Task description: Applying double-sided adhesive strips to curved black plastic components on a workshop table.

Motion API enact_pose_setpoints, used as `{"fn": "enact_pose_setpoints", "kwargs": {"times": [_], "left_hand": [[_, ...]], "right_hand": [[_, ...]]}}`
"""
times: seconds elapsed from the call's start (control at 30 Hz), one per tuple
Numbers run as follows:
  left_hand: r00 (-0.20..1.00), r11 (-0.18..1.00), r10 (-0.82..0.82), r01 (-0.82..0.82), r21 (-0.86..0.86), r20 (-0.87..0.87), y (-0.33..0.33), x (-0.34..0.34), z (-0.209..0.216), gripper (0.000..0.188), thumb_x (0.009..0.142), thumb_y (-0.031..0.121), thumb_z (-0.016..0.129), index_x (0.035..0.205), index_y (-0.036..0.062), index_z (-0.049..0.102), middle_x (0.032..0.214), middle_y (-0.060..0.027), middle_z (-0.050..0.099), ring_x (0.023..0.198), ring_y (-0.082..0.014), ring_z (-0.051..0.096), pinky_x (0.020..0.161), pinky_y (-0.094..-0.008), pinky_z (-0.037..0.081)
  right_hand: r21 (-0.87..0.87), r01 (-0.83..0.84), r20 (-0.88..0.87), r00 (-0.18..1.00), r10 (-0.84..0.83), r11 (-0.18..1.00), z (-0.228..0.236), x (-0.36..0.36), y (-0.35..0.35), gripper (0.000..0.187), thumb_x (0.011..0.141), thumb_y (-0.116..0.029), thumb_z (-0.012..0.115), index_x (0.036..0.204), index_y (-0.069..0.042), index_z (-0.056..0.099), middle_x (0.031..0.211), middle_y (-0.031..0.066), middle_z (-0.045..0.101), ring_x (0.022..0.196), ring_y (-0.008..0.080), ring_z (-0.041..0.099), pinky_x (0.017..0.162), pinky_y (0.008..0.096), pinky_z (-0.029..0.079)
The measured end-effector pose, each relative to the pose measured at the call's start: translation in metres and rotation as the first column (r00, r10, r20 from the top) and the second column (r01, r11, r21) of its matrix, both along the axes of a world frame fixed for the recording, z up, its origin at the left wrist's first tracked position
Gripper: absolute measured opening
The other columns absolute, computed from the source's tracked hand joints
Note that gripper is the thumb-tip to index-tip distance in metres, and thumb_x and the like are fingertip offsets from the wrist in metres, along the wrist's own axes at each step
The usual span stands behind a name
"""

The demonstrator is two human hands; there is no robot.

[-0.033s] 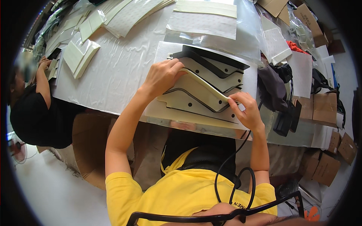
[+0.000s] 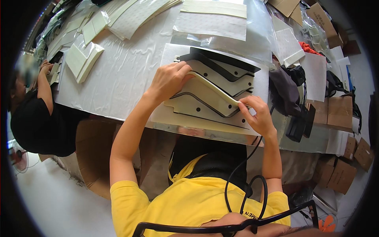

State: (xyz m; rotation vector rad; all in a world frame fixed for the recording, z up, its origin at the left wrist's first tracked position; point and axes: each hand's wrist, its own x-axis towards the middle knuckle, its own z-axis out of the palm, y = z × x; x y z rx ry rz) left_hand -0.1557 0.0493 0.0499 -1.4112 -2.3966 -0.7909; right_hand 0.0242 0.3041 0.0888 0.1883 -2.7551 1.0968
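On a white sheet (image 2: 166, 118) in front of me lie cream flat panels (image 2: 200, 110) with angled edges, round dark holes and black edging. A long bent cream strip (image 2: 215, 87) runs slantwise across them, along a panel's raised edge. My left hand (image 2: 169, 81) has its fingers closed over the strip's upper left end. The thumb and forefinger of my right hand (image 2: 258, 115) pinch its lower right end. Behind it, a black angled piece (image 2: 221, 59) rests on the far panels. My fingers hide both ends of the strip.
White wrapped parts (image 2: 83, 61) and cream sheets (image 2: 213, 19) lie farther back on the plastic-covered table. At right are dark cloth (image 2: 282, 89), a black device (image 2: 299, 125) and cardboard boxes (image 2: 340, 112). A person in black (image 2: 41, 122) works at left. An open carton (image 2: 92, 154) stands below.
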Motion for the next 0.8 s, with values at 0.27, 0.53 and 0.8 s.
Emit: {"fn": "enact_pose_setpoints", "kwargs": {"times": [0.27, 0.53, 0.8], "left_hand": [[1.0, 0.999, -0.01, 0.011, -0.043, 0.016, 0.002, -0.001, 0.003, 0.015, 0.085, 0.018, 0.069, 0.089, 0.0064, 0.061, 0.079, -0.0063, 0.062, 0.072, -0.0276, 0.064, 0.062, -0.0385, 0.05], [0.999, 0.998, -0.007, 0.01, -0.064, 0.036, 0.0, -0.002, 0.005, 0.014, 0.085, 0.018, 0.069, 0.089, 0.0071, 0.061, 0.081, -0.0055, 0.063, 0.072, -0.0271, 0.064, 0.062, -0.0381, 0.05], [0.998, 0.996, 0.001, 0.005, -0.084, 0.066, 0.003, 0.001, 0.013, 0.015, 0.084, 0.019, 0.07, 0.09, 0.008, 0.062, 0.081, -0.0056, 0.063, 0.072, -0.0277, 0.063, 0.063, -0.0384, 0.05]], "right_hand": [[0.046, 0.005, -0.066, 0.998, -0.002, 0.999, -0.003, 0.001, 0.002, 0.01, 0.087, -0.011, 0.065, 0.08, -0.003, 0.064, 0.072, 0.0064, 0.064, 0.066, 0.023, 0.059, 0.069, 0.0336, 0.041], [0.062, 0.013, -0.034, 0.999, -0.011, 0.998, -0.004, 0.002, 0.002, 0.011, 0.088, -0.012, 0.064, 0.079, -0.003, 0.064, 0.072, 0.0064, 0.064, 0.066, 0.0234, 0.059, 0.069, 0.0338, 0.042], [0.016, 0.045, 0.022, 0.999, -0.046, 0.999, -0.004, 0.003, 0.004, 0.01, 0.087, -0.01, 0.065, 0.085, 0.0, 0.065, 0.079, 0.01, 0.066, 0.071, 0.0264, 0.059, 0.072, 0.0349, 0.044]]}}
